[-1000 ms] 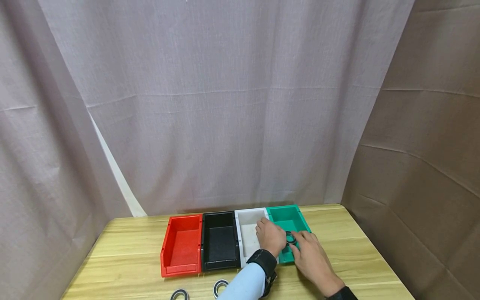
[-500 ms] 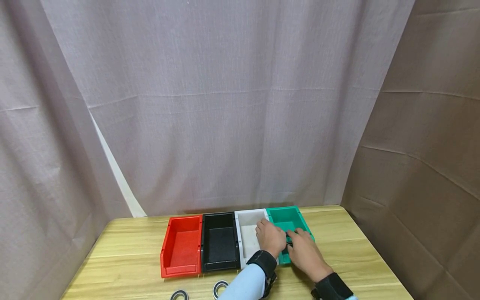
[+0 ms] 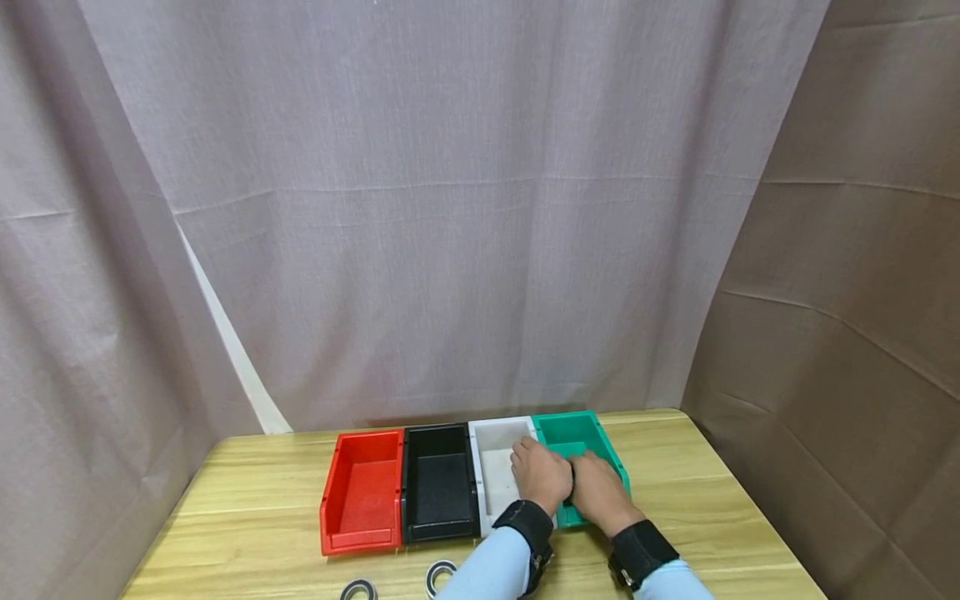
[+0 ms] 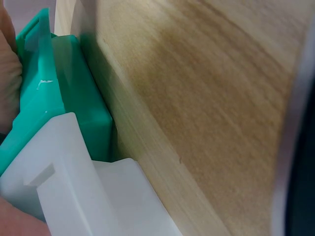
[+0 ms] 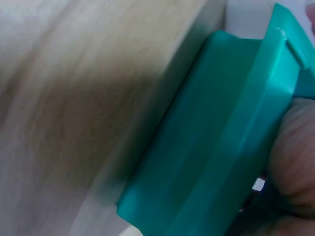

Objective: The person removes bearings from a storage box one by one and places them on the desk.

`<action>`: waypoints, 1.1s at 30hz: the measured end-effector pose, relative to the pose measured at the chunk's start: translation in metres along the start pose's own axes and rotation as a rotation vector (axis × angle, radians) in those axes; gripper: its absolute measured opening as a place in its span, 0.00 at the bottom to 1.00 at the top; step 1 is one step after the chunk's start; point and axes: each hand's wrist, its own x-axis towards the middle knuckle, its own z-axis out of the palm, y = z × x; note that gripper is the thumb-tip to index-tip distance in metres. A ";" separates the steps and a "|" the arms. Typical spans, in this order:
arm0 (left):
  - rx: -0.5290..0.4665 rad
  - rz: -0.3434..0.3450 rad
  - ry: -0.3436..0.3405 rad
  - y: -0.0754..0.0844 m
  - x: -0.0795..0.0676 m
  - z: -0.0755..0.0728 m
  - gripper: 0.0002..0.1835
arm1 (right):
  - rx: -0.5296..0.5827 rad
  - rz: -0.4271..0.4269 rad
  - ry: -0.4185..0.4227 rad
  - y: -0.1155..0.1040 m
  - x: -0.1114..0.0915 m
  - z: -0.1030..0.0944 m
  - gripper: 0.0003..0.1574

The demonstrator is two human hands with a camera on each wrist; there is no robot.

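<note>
My left hand (image 3: 542, 477) lies over the wall between the white bin (image 3: 501, 433) and the green bin (image 3: 573, 422), fingers bent down toward the white one. Its thumb side and whatever it grips are hidden. Inside the green bin, my right hand (image 3: 600, 492) sits against it with curled fingers. Only a dark sliver of the ball bearing (image 3: 572, 490) shows between both hands, at the right fingers. In the right wrist view, part of the right hand (image 5: 298, 152) reaches past the green bin's wall (image 5: 211, 132); its fingertips are out of sight.
Left of the white bin stand a black bin (image 3: 441, 483) and a red bin (image 3: 365, 492), side by side on the wooden table (image 3: 247, 508). Two more bearings lie near the front, a left bearing (image 3: 347, 592) and a right bearing (image 3: 431, 577) beside the left sleeve.
My right hand has moved forward and left and turned over the bearing, covering nearly all of it. The left hand and the bins have stayed in place.
</note>
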 end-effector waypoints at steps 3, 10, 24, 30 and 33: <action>-0.007 0.000 0.002 0.001 0.000 -0.002 0.13 | -0.020 -0.014 -0.010 0.001 0.003 0.001 0.03; -0.004 -0.001 0.016 0.004 0.003 -0.006 0.15 | -0.047 -0.039 -0.005 -0.002 0.006 -0.001 0.10; -0.002 -0.012 0.011 0.003 0.000 -0.004 0.15 | -0.049 -0.012 -0.055 -0.006 0.003 -0.002 0.12; -0.004 -0.015 0.007 0.001 0.001 -0.002 0.13 | -0.037 -0.003 -0.066 -0.004 0.004 0.000 0.10; 0.001 -0.018 0.014 0.001 0.002 0.000 0.13 | -0.049 -0.004 -0.065 -0.003 0.005 0.001 0.09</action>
